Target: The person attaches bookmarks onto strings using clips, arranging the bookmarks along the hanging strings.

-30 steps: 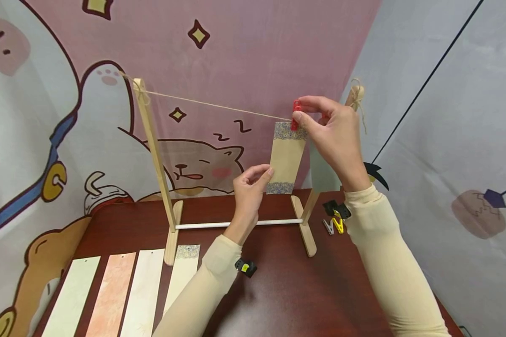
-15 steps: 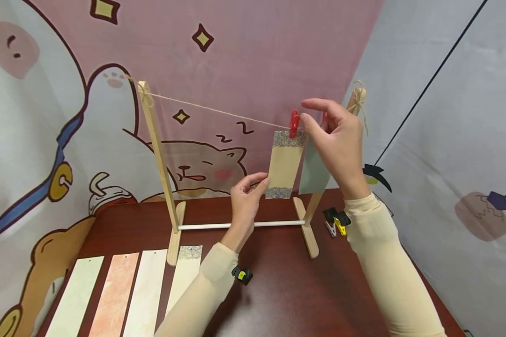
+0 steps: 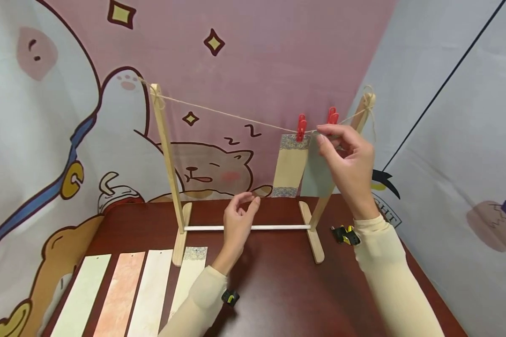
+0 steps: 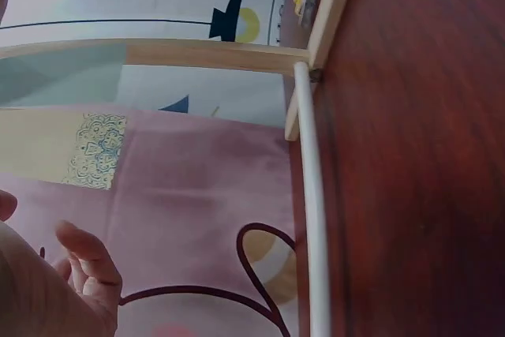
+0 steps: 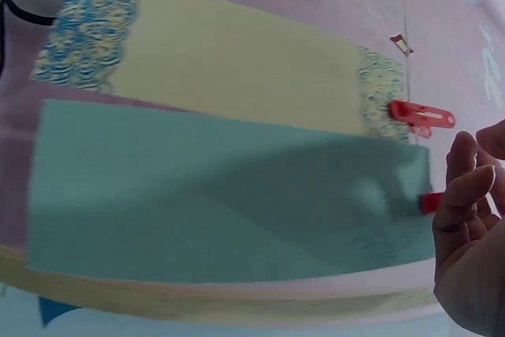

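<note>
Step in hand is prob. the tail end of pegging the patterned card (image 3: 290, 168): it hangs from the string (image 3: 227, 113) by a red peg (image 3: 301, 127), just beside the grey-green card (image 3: 314, 175), which hangs from a 2nd red peg (image 3: 332, 115). R hand (image 3: 350, 157) is up by the grey-green card's top, thumb & index slightly apart, nothing seen btwn them; can't tell if it touches the card. L hand (image 3: 238, 222) is empty too, fingers loosely bent, below & apart from the patterned card. Next move prob. calls for picking up another card, e.g. the patterned strip (image 3: 189, 278) lying on the table (image 3: 278, 290), plus a peg.
</note>
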Demonstrator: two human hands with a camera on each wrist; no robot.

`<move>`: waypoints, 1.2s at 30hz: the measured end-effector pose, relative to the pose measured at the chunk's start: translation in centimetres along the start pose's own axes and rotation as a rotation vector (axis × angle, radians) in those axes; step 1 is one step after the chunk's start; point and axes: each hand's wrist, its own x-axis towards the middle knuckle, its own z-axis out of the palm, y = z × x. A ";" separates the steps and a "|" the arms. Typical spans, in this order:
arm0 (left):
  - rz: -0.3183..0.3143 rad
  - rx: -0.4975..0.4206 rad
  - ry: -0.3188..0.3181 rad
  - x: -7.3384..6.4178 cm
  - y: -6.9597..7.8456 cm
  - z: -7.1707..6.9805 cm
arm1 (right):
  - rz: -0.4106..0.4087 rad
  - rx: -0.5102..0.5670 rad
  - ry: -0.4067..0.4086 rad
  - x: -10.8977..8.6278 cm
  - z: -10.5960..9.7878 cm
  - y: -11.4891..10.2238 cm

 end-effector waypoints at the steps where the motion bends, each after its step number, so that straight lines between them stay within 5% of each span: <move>1: -0.007 0.009 -0.004 -0.1 -0.1 -0.2 | 0.007 -0.010 0.002 -0.3 -0.1 0.1; 10: -0.076 0.083 0.024 -1.4 -1.0 -2.5 | 0.075 -0.044 0.019 -2.5 0.2 -0.7; 23: -0.165 0.246 0.029 -3.9 -4.5 -6.8 | 0.146 -0.137 -0.008 -6.0 -1.1 1.3; 36: -0.238 0.320 0.016 -5.4 -4.6 -9.6 | 0.254 -0.153 0.031 -8.8 -2.6 3.4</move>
